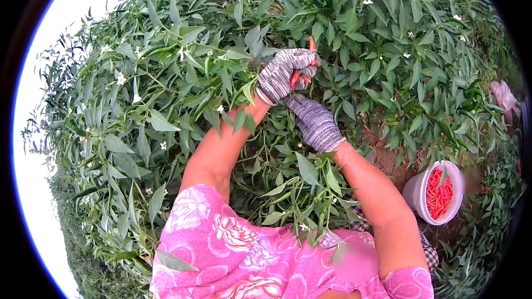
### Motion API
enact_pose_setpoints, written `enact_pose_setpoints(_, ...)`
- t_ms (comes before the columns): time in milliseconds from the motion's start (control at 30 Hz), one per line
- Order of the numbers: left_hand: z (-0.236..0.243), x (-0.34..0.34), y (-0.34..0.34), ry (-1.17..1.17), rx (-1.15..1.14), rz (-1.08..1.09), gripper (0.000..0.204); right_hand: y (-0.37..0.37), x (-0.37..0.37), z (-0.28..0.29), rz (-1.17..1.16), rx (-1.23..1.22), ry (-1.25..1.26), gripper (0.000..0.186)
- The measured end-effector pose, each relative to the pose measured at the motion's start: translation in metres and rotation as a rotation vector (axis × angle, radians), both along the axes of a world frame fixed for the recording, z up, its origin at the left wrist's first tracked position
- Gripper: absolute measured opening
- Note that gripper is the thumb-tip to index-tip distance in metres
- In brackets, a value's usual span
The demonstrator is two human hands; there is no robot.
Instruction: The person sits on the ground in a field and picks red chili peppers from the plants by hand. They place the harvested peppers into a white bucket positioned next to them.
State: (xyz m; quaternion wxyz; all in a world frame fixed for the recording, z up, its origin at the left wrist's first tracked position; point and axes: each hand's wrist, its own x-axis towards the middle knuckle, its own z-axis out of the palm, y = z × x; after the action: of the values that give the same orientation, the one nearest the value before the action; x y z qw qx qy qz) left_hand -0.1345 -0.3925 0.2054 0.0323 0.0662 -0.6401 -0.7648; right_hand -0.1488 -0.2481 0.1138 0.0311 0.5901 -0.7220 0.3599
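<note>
My left hand [287, 75], in a striped grey-and-white knit glove, is closed around several red chillies [312, 45]. Some stick out above its fingers and others show below them. Just beneath it, my right hand [316, 123] wears a darker grey striped glove and reaches in among the leaves. Its fingers are drawn together near my left wrist; whatever they grip, if anything, is hidden. Chilli plants [354, 39] surround both hands, with green chillies [206, 102] and small white flowers among the leaves.
A white bucket [411, 192] holding red chillies stands on the soil to the right, beside my right forearm. A pale pink plastic bag [503, 97] shows at the far right. Leafy branches press against my pink flowered shirt [233, 249].
</note>
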Motion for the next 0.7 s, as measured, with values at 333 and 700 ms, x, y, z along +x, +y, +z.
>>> enact_pose_setpoints(333,0.083,0.053,0.129,-0.065,-0.503,-0.075,0.028,0.006,0.057,-0.003,0.240,0.039,-0.152,0.045)
enact_pose_setpoints(700,-0.040,0.074,0.131,-0.404,-1.189,0.164,0.041,-0.004,0.308,0.001,1.067,0.160,-0.397,0.041)
